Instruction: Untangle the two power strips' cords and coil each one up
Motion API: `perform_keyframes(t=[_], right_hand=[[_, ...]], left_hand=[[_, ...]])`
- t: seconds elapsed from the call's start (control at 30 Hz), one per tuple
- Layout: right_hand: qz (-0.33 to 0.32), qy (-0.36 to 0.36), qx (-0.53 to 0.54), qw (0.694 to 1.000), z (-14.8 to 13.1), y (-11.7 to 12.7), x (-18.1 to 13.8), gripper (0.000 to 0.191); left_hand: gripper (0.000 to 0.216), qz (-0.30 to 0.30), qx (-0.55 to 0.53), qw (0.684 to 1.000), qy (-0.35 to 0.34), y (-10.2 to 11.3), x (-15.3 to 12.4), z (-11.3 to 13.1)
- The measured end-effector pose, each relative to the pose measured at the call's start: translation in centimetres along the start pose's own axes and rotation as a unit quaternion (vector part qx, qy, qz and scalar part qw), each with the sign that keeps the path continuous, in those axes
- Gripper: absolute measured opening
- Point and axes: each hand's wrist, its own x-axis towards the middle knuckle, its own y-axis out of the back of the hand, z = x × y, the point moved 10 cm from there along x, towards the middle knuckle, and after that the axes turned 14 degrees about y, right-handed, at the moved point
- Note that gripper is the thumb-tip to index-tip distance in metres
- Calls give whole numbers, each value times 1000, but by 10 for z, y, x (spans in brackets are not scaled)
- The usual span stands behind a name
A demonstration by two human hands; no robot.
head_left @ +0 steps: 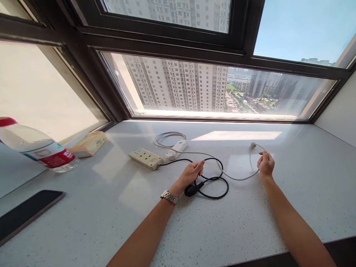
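left hand (191, 172) loosely curled on black cable (214, 185), grip unclear | right hand (266, 163) closed around white cable (236, 177)

Right hand (266, 163) around white cable (239, 178)

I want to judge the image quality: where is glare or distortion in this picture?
Head view: strong sun makes a bright patch on the sill and washes out the left pane; the window frame bends from the wide lens; the bottle looks stretched; the left hand and the right hand stay sharp.
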Motion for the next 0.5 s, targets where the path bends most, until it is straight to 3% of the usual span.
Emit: perform_keyframes(t=[0.1,0.23,0.5], right_hand=[[-98,35,-10,995,-9,-24,-14,45],[-153,31,15,988,-20,-41,-26,39],[-211,-138,196,948,-33,-66,-51,35]], left_hand=[[68,-12,0,1000,-13,-1,-4,5],[70,-67,18,997,-31,-11,-10,9],[70,-116,7,993,-22,-27,-10,4]])
